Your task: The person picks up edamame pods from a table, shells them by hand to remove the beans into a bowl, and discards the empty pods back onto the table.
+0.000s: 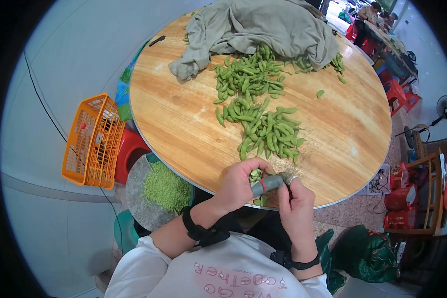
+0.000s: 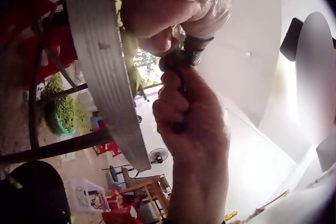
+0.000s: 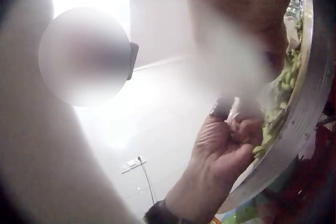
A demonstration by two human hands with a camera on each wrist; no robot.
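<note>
L hand (image 1: pixel 242 185) is curled round a few edamame pods (image 1: pixel 256 175) at the near edge of the round table (image 1: pixel 184 124). R hand (image 1: pixel 295 198) grips a grey tool handle (image 1: pixel 266 185) w/ red band, lying right against the pods, btwn both hands. Big pod pile (image 1: pixel 263 130) sits on the table just beyond the hands; bowl (image 1: pixel 134 186) w/ shelled beans (image 1: pixel 166 188) is below the table edge, left of L hand.
</note>
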